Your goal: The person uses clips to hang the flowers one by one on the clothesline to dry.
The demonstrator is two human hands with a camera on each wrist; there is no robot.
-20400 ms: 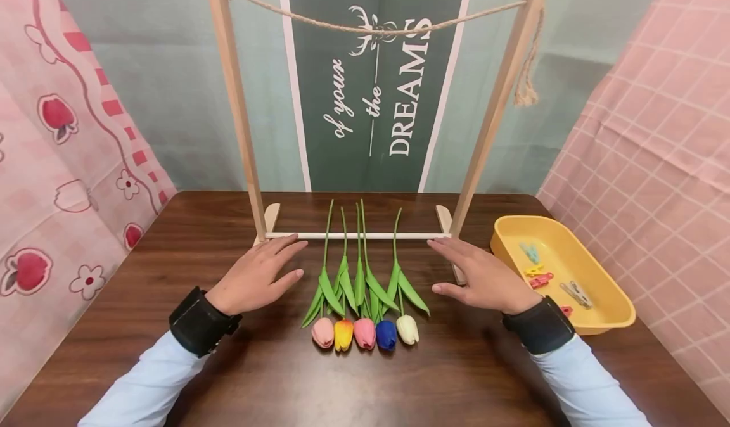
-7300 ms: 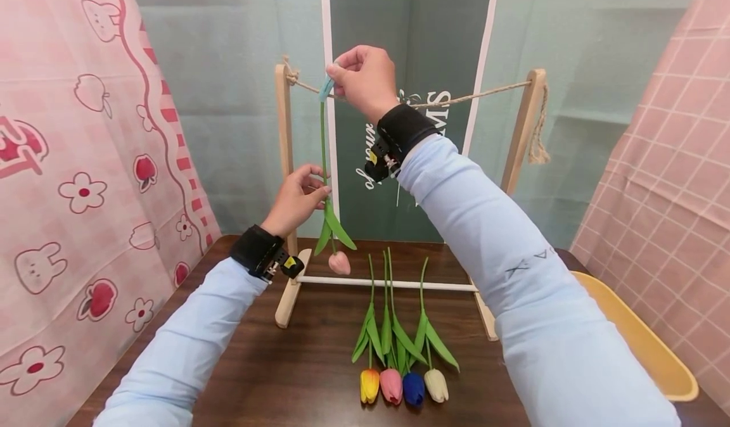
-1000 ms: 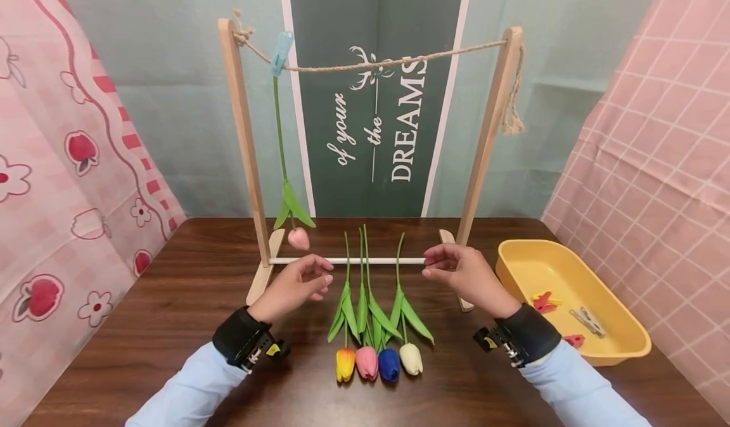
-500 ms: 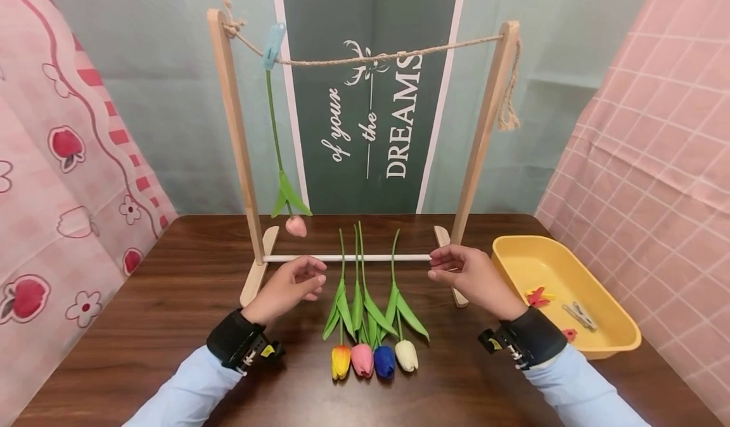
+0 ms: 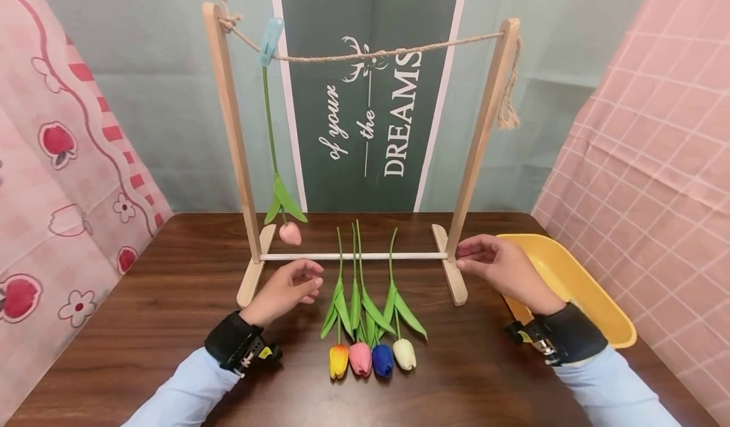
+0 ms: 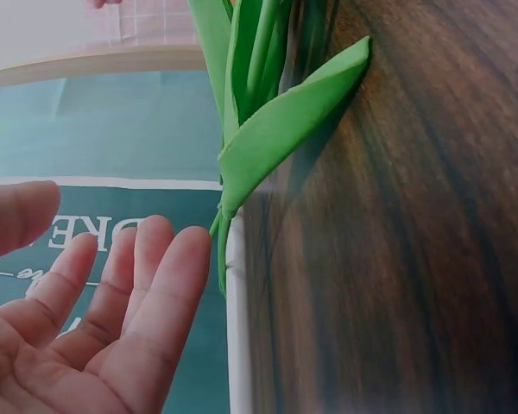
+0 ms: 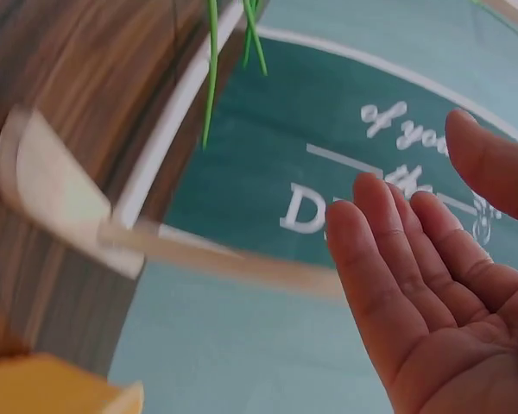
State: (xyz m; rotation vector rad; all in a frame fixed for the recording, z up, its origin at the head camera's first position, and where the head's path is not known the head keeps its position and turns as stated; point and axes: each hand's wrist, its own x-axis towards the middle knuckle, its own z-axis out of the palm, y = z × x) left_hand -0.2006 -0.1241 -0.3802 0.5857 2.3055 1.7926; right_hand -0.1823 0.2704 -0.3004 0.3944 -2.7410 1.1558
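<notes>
There are five tulips. Four tulips (image 5: 371, 325) lie on the worktop (image 5: 142, 325). One pink tulip (image 5: 289, 232) hangs from the one rope (image 5: 388, 52) by one blue peg (image 5: 270, 33). There is one wooden frame (image 5: 228, 129), one yellow tray (image 5: 576, 287) and two hands.

The right hand (image 5: 502, 268) hides most of the yellow tray (image 5: 593, 300), its contents unseen.

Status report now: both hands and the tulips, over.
Left hand open, empty, beside four artificial tulips lying on table. Right hand open, empty, near yellow plastic tray. Pink tulip hangs pegged on rope. Nothing in the way.
</notes>
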